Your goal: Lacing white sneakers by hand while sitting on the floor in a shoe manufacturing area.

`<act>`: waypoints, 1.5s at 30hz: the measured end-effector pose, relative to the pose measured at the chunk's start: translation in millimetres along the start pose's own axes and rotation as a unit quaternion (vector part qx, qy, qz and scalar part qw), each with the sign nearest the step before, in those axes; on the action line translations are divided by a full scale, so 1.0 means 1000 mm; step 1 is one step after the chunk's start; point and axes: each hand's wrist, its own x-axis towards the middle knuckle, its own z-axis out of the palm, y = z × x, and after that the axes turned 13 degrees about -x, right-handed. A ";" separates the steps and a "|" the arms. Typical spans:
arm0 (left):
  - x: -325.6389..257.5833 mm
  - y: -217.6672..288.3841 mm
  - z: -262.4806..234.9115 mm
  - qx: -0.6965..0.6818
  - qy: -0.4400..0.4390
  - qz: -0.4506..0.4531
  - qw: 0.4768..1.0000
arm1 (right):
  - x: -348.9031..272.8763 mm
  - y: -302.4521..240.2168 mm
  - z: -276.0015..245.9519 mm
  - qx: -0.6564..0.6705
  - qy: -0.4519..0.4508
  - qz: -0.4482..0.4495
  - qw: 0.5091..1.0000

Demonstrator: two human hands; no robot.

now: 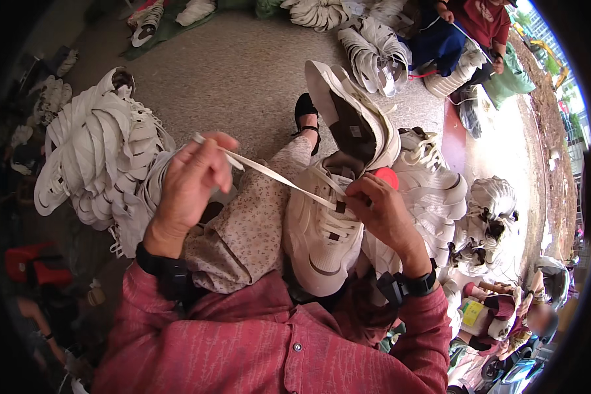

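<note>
Concrete floor, left hand fingers pinching white lace, right hand fingers gripping sneaker

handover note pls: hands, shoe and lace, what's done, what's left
Left hand: raised, pinching the free end of the flat white shoelace, pulled taut.
Right hand: on the white sneaker, fingertips at the eyelet where the lace enters.
Sneaker lies on the lap, toe toward the person.
Done: lower eyelets appear laced.
Left: upper eyelets; exact count unclear.
Nearby: pile of white sneakers to the right, bundle of white laces to the left.
</note>
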 end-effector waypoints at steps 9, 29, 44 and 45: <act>-0.007 0.049 -0.088 -0.240 0.016 0.100 0.966 | -0.024 -0.007 -0.007 0.455 0.079 0.075 0.884; 0.018 -0.071 0.005 0.269 -0.090 -0.049 0.958 | -0.069 0.007 -0.035 -0.055 0.160 0.149 0.974; 0.015 -0.086 0.029 0.362 -0.187 -0.006 0.913 | 0.016 -0.013 0.009 -0.141 0.077 -0.136 0.978; 0.016 -0.086 0.030 0.356 -0.180 -0.022 0.917 | 0.018 -0.010 0.010 -0.142 0.076 -0.137 0.977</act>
